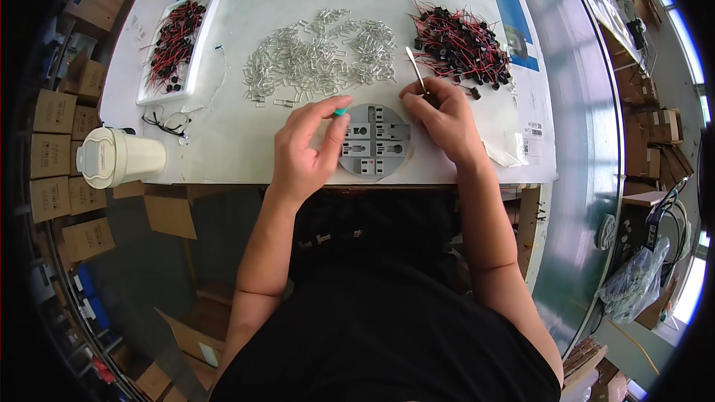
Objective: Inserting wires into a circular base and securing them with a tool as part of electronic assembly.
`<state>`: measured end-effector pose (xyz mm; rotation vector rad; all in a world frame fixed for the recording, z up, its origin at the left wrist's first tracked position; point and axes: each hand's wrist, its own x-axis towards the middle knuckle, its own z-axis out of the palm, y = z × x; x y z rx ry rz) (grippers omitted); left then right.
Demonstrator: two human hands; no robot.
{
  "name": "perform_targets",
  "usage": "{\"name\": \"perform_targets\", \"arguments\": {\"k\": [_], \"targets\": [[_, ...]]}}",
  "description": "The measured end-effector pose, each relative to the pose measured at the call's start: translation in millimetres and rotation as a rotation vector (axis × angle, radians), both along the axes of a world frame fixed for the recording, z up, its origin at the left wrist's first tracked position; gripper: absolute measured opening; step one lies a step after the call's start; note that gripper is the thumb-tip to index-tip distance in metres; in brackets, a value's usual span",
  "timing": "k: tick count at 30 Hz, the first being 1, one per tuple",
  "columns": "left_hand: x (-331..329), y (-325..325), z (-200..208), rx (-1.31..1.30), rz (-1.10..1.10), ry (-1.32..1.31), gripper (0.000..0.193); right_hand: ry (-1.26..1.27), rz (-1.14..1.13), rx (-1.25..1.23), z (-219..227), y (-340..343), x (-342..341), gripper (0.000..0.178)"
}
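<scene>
On the near side of the table sits a round grey fixture (373, 139) bearing several light blocks with dark slots. Just left of it is my left hand (304, 149), thumb and index finger pinched close around a small green piece (340, 112) too small to identify. At the fixture's right edge, my right hand (445, 115) grips a thin tool with a pale metal shaft (415, 67) and a flattened tip, like a small screwdriver. The shaft points up and away; its handle is mostly hidden by my fingers. Beyond the fixture lies a loose pile of U-shaped metal wire clips (313, 59).
Black round parts with red wires (462, 45) are heaped at the far right. More fill a white foam tray (143, 94) at left. Eyeglasses (173, 123) and a cream lidded cup (134, 157) stand near the left edge. Cardboard boxes (52, 112) line the left shelves.
</scene>
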<state>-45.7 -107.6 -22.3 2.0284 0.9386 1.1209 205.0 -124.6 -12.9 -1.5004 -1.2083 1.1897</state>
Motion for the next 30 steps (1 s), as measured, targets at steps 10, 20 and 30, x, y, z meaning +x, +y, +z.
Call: {"name": "perform_targets", "arguments": {"k": [10, 20, 30], "targets": [[12.6, 10.0, 18.5, -0.026, 0.014, -0.08, 0.017, 0.07, -0.007, 0.024, -6.4, -4.2, 2.6, 0.018], [18.0, 9.8, 17.6, -0.081, 0.052, -0.084, 0.01, 0.056, 0.012, 0.073, -6.4, -6.5, 0.3, 0.018], [39.7, 57.2, 37.7, 0.25, -0.147, 0.41, 0.013, 0.102, -0.138, 0.054, -3.3, -7.2, 0.0, 0.018]]}}
